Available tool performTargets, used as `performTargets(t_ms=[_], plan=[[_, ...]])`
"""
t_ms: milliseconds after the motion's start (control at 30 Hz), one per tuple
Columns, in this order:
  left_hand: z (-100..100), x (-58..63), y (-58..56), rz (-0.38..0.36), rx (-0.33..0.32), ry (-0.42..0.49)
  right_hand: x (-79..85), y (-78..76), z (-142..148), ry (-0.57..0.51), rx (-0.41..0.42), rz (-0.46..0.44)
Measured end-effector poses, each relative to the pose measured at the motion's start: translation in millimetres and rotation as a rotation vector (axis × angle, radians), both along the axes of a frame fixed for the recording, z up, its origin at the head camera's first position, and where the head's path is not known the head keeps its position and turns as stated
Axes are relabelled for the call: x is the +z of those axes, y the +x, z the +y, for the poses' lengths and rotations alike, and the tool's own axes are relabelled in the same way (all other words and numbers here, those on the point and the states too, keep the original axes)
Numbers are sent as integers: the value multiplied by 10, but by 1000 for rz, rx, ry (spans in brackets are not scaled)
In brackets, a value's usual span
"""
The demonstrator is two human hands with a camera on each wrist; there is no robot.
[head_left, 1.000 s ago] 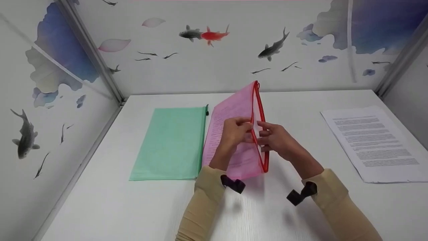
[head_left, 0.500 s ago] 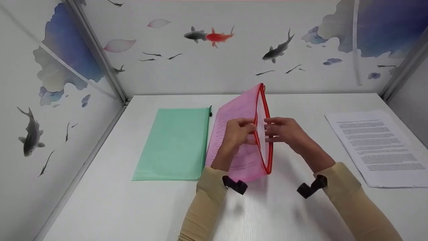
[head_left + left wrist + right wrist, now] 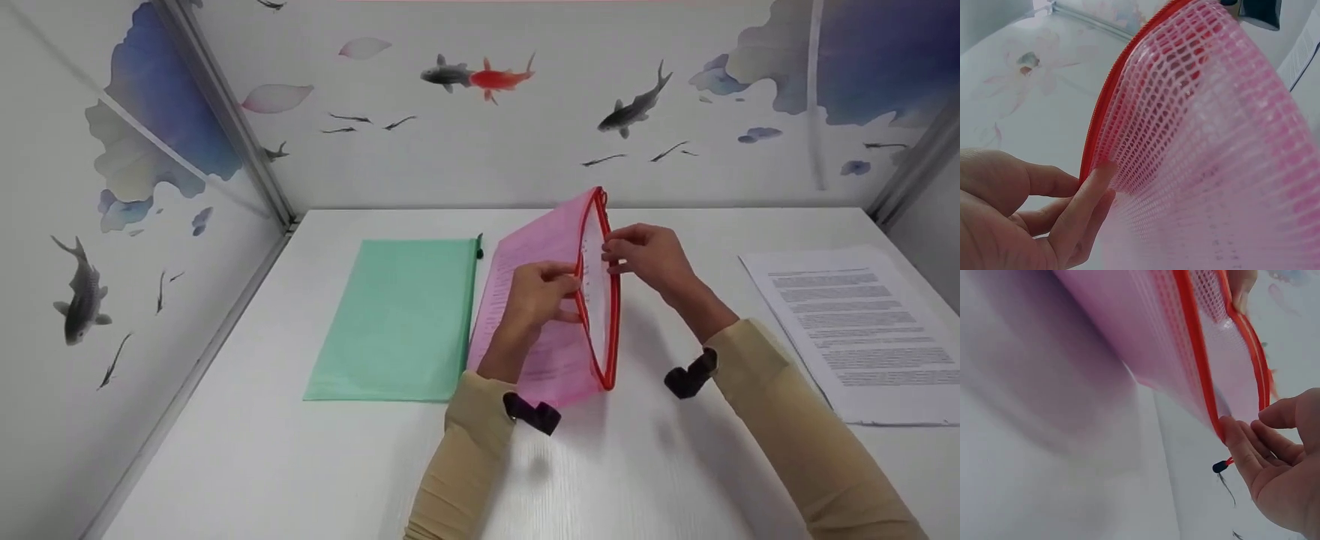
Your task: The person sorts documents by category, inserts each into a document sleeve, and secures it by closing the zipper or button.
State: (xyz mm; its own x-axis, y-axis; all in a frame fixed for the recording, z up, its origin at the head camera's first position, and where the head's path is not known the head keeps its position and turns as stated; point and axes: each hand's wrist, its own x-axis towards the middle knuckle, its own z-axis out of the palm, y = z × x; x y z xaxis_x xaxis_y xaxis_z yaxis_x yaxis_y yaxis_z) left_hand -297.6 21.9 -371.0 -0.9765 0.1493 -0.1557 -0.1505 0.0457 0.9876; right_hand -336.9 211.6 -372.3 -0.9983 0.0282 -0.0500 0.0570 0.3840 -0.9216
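Note:
A pink mesh zip folder (image 3: 551,232) stands on its long edge, its red-zippered mouth gaping to the right. Printed text shows through its side. My left hand (image 3: 540,296) pinches the near red zipper edge between thumb and fingers; the left wrist view shows this hand (image 3: 1044,214) at the red band (image 3: 1103,107). My right hand (image 3: 649,255) is at the other zipper edge, higher up the mouth. In the right wrist view, the fingertips of that hand (image 3: 1280,467) touch the red edge from inside, thumb apart from them. A black-tipped zipper pull (image 3: 1220,466) hangs nearby.
A green zip folder (image 3: 397,319) lies flat left of the pink one. Printed white sheets (image 3: 862,330) lie in a stack on the right of the white table (image 3: 315,465). Walls with painted fish (image 3: 637,112) enclose the back and left side.
My right hand has moved back and up along the folder's mouth, its fingers bending at the edge. The mouth gapes wider. My left hand keeps its grip on the zipper edge.

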Motion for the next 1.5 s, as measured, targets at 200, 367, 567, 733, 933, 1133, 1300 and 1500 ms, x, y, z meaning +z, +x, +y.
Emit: performTargets(t_ms=[200,367,567,733,933,1133,1300,1500], plan=[[17,7,-7,0,-6,-10,-1,-204,-20,58,-61,94],[29,12,3,-4,-6,-26,97,-361,-28,160,-99,163],[20,19,15,-1,-5,-27,210,-535,-26,232,-84,206],[14,12,20,-15,-25,-58,261,-646,-18,261,7,122],[48,-21,2,-36,-51,-69,288,-713,-25,301,75,0],[84,-40,-11,-31,-73,-67,334,-735,3,375,15,-23],[97,-73,-18,-40,-108,-95,323,-736,47,409,-37,-15],[127,-133,-25,-69,-149,-138,304,-751,102,349,-58,-67]])
